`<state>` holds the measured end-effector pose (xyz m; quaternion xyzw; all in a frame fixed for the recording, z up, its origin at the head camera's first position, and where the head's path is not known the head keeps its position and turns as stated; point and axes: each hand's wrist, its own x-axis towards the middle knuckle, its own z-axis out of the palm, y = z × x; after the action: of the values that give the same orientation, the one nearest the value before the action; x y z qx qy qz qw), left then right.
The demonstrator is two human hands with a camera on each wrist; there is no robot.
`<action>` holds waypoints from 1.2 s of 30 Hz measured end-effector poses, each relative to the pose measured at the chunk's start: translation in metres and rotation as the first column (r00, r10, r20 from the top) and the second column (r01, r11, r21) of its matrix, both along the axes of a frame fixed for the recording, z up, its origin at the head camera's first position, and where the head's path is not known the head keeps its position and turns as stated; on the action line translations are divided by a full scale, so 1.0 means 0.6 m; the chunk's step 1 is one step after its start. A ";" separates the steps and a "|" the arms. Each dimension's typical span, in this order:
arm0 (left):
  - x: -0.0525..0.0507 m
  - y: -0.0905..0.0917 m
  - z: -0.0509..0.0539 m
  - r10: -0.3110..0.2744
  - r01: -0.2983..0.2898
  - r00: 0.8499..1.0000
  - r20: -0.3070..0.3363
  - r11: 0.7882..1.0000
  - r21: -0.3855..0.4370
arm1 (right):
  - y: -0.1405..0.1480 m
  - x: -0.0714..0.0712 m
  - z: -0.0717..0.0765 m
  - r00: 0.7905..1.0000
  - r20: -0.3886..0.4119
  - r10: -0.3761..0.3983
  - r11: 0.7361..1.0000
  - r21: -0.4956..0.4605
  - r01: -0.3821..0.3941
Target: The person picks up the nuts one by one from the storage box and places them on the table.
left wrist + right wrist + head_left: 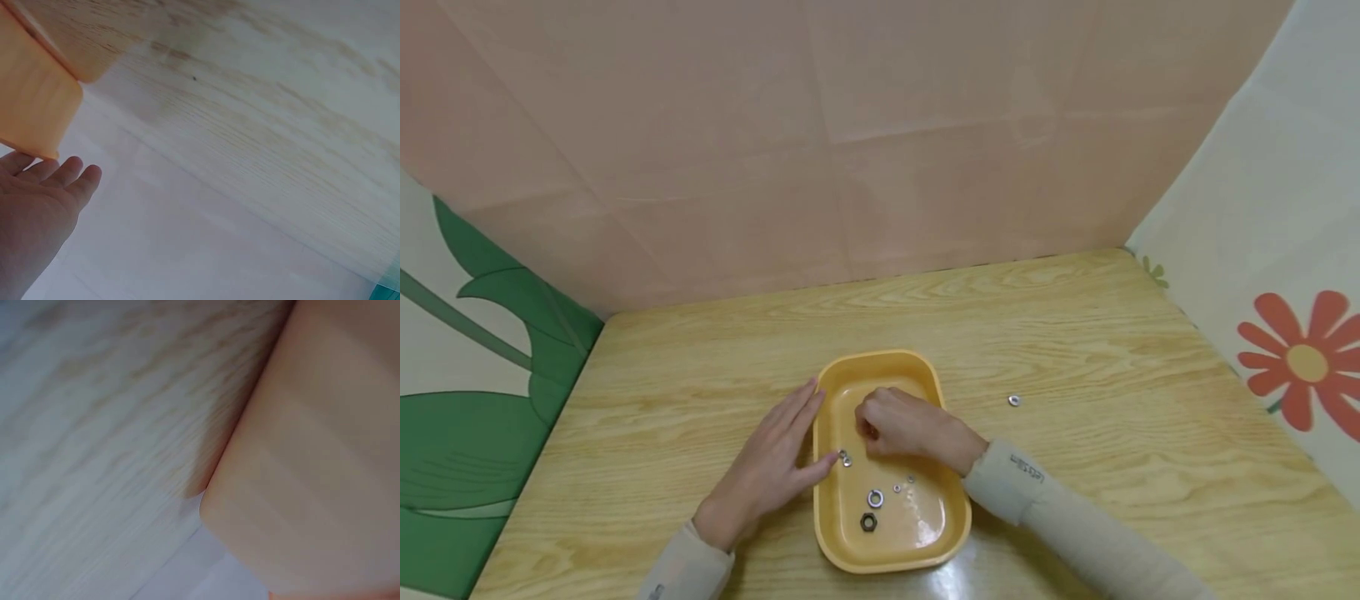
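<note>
A yellow plastic tray [824,533] stands on the table. My left hand [767,467] rests along its left side with straight fingers, the thumb reaching over the rim. In the left wrist view, the fingertips [73,164] touch the tray's edge. My right hand [898,421] is inside the tray with fingers curled downward; whatever lies under them is hidden. Two small nuts [847,462] sit near the left thumb. Toward the tray's near end are a spring washer [876,490], a dark hex nut [862,522] and two tiny ring-shaped pieces [897,488].
One small shiny nut [1014,401] lies on the wood-grain table [1112,350], right of the tray. A pink sheet [850,167] hangs behind the table. Printed sheets with a red flower [1273,358] and green leaves [475,442] flank it.
</note>
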<state>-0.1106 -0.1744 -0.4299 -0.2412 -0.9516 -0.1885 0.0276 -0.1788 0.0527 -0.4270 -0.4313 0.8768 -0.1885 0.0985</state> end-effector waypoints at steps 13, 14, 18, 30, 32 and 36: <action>-0.001 0.000 -0.001 -0.004 0.004 1.000 0.003 1.000 0.004 | 0.001 0.000 0.003 0.997 -0.074 0.005 1.000 -0.013 -0.006; -0.001 0.000 -0.001 -0.005 0.005 1.000 0.001 1.000 0.005 | 0.001 0.000 0.003 0.997 -0.078 0.005 1.000 -0.017 -0.007; -0.001 0.001 -0.001 -0.009 0.009 1.000 -0.007 1.000 0.008 | 0.001 0.001 0.005 0.997 -0.076 0.003 0.999 -0.036 -0.006; -0.001 0.002 0.003 -0.006 0.006 1.000 0.011 1.000 -0.002 | 0.027 0.005 0.037 0.992 -0.121 -0.043 0.994 -0.108 0.029; -0.001 0.001 0.003 -0.008 0.008 1.000 0.006 1.000 -0.002 | 0.034 0.005 0.048 0.988 -0.149 -0.047 0.993 -0.118 0.030; 0.000 0.001 0.001 -0.008 0.008 1.000 -0.001 1.000 -0.002 | 0.051 0.008 0.071 0.976 -0.208 -0.068 0.991 -0.129 0.042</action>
<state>-0.1105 -0.1740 -0.4290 -0.2450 -0.9508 -0.1877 0.0270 -0.1737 0.0835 -0.3843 -0.4299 0.8804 -0.1983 -0.0277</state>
